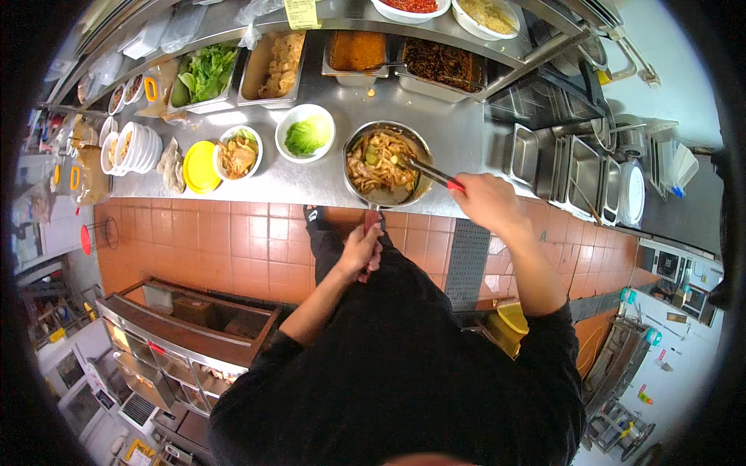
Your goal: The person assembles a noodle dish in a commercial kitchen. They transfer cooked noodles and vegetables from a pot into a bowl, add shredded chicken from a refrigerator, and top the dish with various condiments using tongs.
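Observation:
A steel saucepan (352,179) full of saucy noodles (380,161) stands at the front edge of the steel counter. My left hand (362,250) is wrapped round its reddish handle (371,219). Tongs (431,170) with red grips are held in my right hand (488,202), their tips down in the noodles. Left of the pan, a white bowl (284,145) has lettuce leaves (305,137) in it. Further left stands another white bowl (257,163) filled with noodles and some greens, beside a bright yellow round lid (202,168).
Along the back stand steel pans of lettuce (210,71), pale chunks (282,65), orange sauce (357,51) and dark sauce (440,64). An overhead shelf (326,15) carries white bowls. Stacked white bowls (140,149) stand at left, nested steel pans (579,172) at right.

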Demonstrator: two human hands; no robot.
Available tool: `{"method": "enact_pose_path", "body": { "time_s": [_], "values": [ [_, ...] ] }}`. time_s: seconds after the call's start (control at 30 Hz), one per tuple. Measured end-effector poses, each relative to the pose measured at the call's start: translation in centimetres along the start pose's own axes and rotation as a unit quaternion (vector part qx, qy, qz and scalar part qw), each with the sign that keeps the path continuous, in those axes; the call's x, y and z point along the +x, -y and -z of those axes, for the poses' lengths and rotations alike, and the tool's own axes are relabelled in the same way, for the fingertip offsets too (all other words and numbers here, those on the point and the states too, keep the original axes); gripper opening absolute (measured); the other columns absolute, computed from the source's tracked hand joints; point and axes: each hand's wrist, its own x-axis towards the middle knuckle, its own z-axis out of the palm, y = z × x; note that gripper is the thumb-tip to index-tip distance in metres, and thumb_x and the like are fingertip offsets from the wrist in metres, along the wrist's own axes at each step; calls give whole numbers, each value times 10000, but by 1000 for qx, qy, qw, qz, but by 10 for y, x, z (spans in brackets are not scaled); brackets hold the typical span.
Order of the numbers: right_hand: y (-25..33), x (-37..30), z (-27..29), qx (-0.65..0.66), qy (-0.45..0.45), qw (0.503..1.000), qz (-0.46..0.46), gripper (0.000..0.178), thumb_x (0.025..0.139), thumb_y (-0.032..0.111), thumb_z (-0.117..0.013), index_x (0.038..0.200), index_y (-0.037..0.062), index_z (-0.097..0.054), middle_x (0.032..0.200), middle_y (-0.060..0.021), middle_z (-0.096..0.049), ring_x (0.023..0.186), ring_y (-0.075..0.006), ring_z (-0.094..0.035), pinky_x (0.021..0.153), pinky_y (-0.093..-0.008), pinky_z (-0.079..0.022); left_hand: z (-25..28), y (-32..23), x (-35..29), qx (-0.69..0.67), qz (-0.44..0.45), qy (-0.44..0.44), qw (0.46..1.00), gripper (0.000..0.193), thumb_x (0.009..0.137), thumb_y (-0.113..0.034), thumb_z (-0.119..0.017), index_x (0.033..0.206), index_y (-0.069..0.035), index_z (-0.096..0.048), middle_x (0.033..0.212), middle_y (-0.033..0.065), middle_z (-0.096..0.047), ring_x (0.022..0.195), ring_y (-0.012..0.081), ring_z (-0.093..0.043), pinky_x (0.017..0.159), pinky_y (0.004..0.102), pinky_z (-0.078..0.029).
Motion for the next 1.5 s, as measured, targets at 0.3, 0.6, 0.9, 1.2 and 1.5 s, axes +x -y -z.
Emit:
{"method": "enact_pose_path", "body": {
  "time_s": [0.3,0.6,0.9,1.2,1.5],
  "values": [
    [15,119,-41,112,-114,983,-90,417,990,513,-600,1224,179,-686,1009,-184,-753,983,-412,-719,827,-508,-562,37,56,40,-28,-101,63,992,375,1109,-412,-503,1132,-38,-503,633,55,-488,397,151,-468,389,304,-403],
    [37,186,-75,14,-99,992,-79,388,990,408,-616,1295,181,-692,1116,-140,-760,1024,-350,-741,870,-494,-598,68,63,10,-6,-61,64,996,430,1087,-463,-536,1187,-45,-505,612,34,-483,413,148,-468,384,294,-407],
    [29,181,-88,49,-116,988,-84,350,989,364,-601,1294,218,-692,1095,-147,-761,996,-361,-739,850,-506,-600,67,51,4,-3,-47,76,996,392,1092,-454,-521,1165,-69,-508,648,41,-476,410,142,-450,394,286,-388],
    [-40,87,-147,495,-134,847,-139,445,967,439,-712,1338,194,-697,858,-83,-730,674,-179,-710,553,-349,-551,74,36,34,40,-35,87,995,365,1099,-437,-518,1171,-79,-516,602,51,-451,397,169,-433,384,319,-385],
    [-98,-186,-270,855,-384,205,-283,230,1018,300,-682,1188,149,-653,705,33,-530,491,-81,-447,408,-235,-312,73,-6,87,132,37,80,987,442,1076,-605,-438,1069,-171,-522,646,-5,-455,439,119,-392,385,279,-329]
  ]
}}
